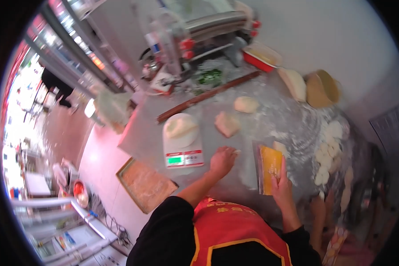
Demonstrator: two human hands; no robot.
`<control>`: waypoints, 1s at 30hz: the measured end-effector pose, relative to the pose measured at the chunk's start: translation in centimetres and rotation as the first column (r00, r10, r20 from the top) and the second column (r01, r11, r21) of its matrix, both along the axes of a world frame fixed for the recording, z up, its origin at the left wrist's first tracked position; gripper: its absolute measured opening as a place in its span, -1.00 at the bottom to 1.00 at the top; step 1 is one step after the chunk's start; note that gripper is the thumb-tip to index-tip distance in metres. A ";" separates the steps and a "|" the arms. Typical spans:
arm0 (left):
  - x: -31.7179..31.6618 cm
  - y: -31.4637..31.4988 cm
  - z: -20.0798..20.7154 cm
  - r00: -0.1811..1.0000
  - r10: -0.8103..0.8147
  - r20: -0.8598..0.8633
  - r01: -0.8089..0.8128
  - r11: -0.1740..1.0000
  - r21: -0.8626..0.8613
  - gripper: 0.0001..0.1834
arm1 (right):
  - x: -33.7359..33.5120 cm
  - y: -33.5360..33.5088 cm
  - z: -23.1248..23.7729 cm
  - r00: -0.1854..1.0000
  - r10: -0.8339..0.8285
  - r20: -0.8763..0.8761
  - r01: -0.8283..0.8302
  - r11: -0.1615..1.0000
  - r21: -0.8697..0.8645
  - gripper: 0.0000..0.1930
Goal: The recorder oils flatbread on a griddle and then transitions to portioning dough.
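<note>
My right hand grips a flat yellow dough scraper with a greyish edge on its left, held over the steel table. A small pale dough piece shows just behind it. My left hand is closed above the table, with a small whitish bit, seemingly dough, at its fingertips. Left of it stands a white kitchen scale with a lit green display; a dough lump rests on its round plate. Beyond my left hand lie a rough dough lump and a smoother one.
A long wooden rolling pin lies behind the scale, before a dough-rolling machine. Several dough rounds cover the floury right side, near another person's hand. A floured wooden tray sits left; a tan container stands back right.
</note>
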State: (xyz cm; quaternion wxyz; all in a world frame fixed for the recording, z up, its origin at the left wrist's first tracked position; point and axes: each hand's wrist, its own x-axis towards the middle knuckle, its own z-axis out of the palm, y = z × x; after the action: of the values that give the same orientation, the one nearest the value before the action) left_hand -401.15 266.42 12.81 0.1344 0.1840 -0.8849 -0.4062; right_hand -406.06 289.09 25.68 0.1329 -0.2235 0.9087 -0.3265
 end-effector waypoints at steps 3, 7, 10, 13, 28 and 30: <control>-2.6 1.8 0.7 0.999 -0.008 0.047 0.004 0.996 0.086 -0.79 | -1.4 3.3 0.2 0.962 -0.249 -0.113 0.247 0.968 -0.035 -0.25; -8.0 6.1 0.0 0.987 -0.093 0.131 0.051 0.954 0.294 -0.70 | -4.0 7.4 -0.7 0.919 -0.328 -0.221 0.334 0.943 -0.009 -0.22; -11.9 10.0 -1.8 0.964 -0.154 0.218 0.104 0.968 0.226 -0.72 | -5.8 8.2 -2.1 0.924 -0.371 -0.092 0.383 0.891 0.243 -0.20; -13.8 13.9 -2.8 0.970 -0.082 0.230 0.034 0.978 0.204 -0.70 | -6.0 6.5 -2.6 0.944 -0.330 0.022 0.317 0.921 0.225 -0.20; -25.6 5.9 5.5 0.993 -0.102 0.059 0.012 0.588 0.809 -0.67 | -9.5 11.9 -1.3 0.804 -0.388 0.452 0.594 0.473 -0.651 -0.22; -30.6 4.2 5.8 0.994 -0.104 -0.043 0.101 0.653 0.750 -0.69 | -10.7 12.4 -1.8 0.801 -0.411 0.435 0.595 0.472 -0.650 -0.22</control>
State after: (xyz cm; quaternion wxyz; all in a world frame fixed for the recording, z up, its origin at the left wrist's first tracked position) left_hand -431.79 270.62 18.59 0.0217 0.1738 -0.6476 -0.7416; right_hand -416.73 301.46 23.92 0.0225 0.0586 0.6875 -0.7234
